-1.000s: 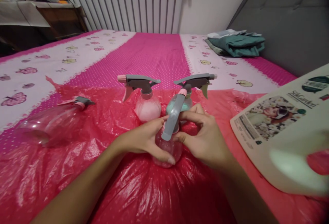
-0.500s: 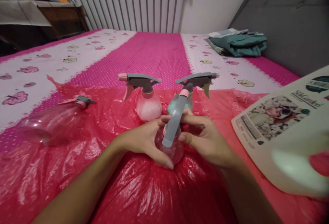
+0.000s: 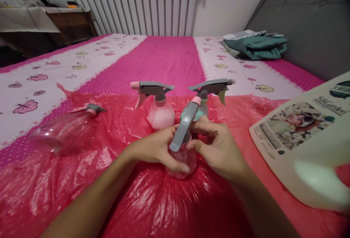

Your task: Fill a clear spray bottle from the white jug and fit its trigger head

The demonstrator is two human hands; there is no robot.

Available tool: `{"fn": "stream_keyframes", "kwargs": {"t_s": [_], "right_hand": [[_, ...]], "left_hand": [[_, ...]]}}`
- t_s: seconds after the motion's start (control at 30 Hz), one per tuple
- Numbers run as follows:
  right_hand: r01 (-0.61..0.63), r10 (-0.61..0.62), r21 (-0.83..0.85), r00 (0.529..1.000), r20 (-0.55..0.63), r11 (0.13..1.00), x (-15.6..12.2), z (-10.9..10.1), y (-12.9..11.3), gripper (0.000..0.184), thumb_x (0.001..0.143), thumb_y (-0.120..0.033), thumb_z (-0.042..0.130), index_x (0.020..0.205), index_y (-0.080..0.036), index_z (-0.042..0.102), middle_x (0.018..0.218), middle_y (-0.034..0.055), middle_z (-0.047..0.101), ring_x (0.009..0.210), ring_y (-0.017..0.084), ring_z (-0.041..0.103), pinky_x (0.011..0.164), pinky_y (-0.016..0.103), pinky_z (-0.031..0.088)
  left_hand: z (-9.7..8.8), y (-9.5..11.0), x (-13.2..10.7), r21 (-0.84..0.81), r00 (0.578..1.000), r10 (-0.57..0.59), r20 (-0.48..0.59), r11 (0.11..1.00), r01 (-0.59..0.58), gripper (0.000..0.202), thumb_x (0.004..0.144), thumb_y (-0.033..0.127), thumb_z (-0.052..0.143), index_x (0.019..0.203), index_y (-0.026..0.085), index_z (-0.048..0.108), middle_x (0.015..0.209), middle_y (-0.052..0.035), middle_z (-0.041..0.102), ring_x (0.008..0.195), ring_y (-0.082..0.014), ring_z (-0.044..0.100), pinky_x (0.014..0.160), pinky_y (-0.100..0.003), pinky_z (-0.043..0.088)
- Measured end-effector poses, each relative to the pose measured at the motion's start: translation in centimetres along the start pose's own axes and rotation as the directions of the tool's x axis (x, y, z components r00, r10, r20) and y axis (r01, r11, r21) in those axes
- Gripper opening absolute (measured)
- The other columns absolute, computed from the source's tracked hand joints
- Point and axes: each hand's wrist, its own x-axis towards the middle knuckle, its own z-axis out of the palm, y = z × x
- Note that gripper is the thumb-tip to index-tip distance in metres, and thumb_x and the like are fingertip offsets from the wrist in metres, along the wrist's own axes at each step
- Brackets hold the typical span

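Observation:
A clear spray bottle (image 3: 182,163) with a grey and pink trigger head stands on red plastic sheeting (image 3: 164,205) in front of me. My left hand (image 3: 161,150) wraps round its body, thumb across the near side. At the neck, the fingers and thumb of my right hand (image 3: 216,143) close on the collar below the spray head. Just behind stand two more spray bottles: one with pink contents (image 3: 161,116), and one with green contents (image 3: 202,111), partly hidden by the held bottle's head and my right hand.
On the left a clear spray bottle (image 3: 62,132) lies on its side. A large cream jug (image 3: 295,150) is close on the right. Folded clothes (image 3: 257,45) rest on the bed's patterned cover (image 3: 172,55), with a radiator (image 3: 131,10) behind.
The spray head in my hands has turned slightly, its grey rear end swinging left. Both hands keep their hold on the bottle. The whole view has shifted a little.

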Motion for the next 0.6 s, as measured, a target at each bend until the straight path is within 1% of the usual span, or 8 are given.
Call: {"fn": "stream_keyframes", "kwargs": {"t_s": [0.17,0.27,0.37,0.43,0.47,0.53,0.6], "right_hand": [[0.079,-0.089,-0.091,0.989,-0.122,0.993,-0.3,0.6,0.1,0.009,0.077,-0.032,0.080,0.082,-0.028,0.087,0.073,0.0028,0.061,0.075,0.021,0.058,0.074,0.041,0.048],[0.109,-0.135,-0.156,0.978,-0.162,0.982,-0.3,0.7,0.4,0.008,0.079,-0.032,0.080,0.083,-0.029,0.087,0.072,0.0026,0.063,0.074,0.021,0.059,0.073,0.040,0.046],[0.140,-0.164,-0.168,0.977,-0.136,0.976,-0.2,0.4,0.6,0.015,0.082,-0.042,0.082,0.086,-0.029,0.087,0.074,0.0030,0.064,0.075,0.021,0.060,0.070,0.038,0.049],[0.196,-0.212,-0.138,0.971,-0.113,0.971,-0.2,0.0,0.7,0.016,0.080,-0.042,0.086,0.086,-0.027,0.087,0.073,0.0015,0.064,0.071,0.018,0.060,0.066,0.034,0.050],[0.243,-0.258,-0.128,0.959,-0.114,0.961,-0.3,-0.1,0.7,0.015,0.079,-0.039,0.089,0.086,-0.027,0.086,0.072,0.0004,0.064,0.069,0.016,0.060,0.063,0.031,0.050],[0.352,-0.369,-0.125,0.917,-0.154,0.928,-0.5,-0.4,0.8,0.009,0.080,-0.031,0.090,0.084,-0.026,0.084,0.073,-0.0016,0.070,0.065,0.012,0.061,0.060,0.027,0.050],[0.413,-0.428,-0.112,0.866,-0.258,0.904,-0.6,-0.6,0.8,0.004,0.090,-0.027,0.081,0.086,-0.027,0.081,0.074,-0.0034,0.075,0.065,0.011,0.065,0.063,0.025,0.052]], "left_hand": [[0.0,0.1,0.0,-0.005,0.999,-0.037,0.012,0.999,0.037,0.042,0.070,0.031,0.090,0.104,0.019,0.069,0.117,-0.0060,0.073,0.114,-0.0285,0.068,0.109,-0.045,0.053],[0.1,0.1,-0.1,-0.006,0.999,-0.039,0.023,0.999,0.039,0.038,0.070,0.032,0.090,0.097,0.019,0.067,0.107,-0.0041,0.074,0.105,-0.0261,0.070,0.104,-0.042,0.056],[0.1,0.0,-0.1,-0.005,0.999,-0.047,0.027,0.999,0.047,0.040,0.072,0.035,0.090,0.102,0.019,0.069,0.106,-0.0042,0.075,0.102,-0.0251,0.071,0.102,-0.041,0.058],[-0.1,-0.1,-0.1,0.005,0.999,-0.011,0.040,1.000,0.011,0.046,0.072,0.036,0.090,0.110,0.020,0.071,0.112,-0.0051,0.075,0.106,-0.0257,0.071,0.106,-0.042,0.057],[-0.2,-0.2,-0.1,0.014,0.999,0.017,0.051,1.000,-0.018,0.050,0.072,0.036,0.091,0.116,0.020,0.071,0.117,-0.0058,0.075,0.111,-0.0265,0.071,0.109,-0.043,0.055],[-0.5,-0.4,-0.1,0.036,0.994,0.072,0.076,0.997,-0.075,0.061,0.072,0.036,0.092,0.127,0.022,0.069,0.129,-0.0077,0.073,0.122,-0.0291,0.068,0.116,-0.046,0.051],[-0.8,-0.5,-0.1,0.050,0.990,0.100,0.101,0.993,-0.106,0.073,0.071,0.037,0.093,0.137,0.022,0.065,0.141,-0.0104,0.068,0.135,-0.0330,0.061,0.121,-0.049,0.045]]}}
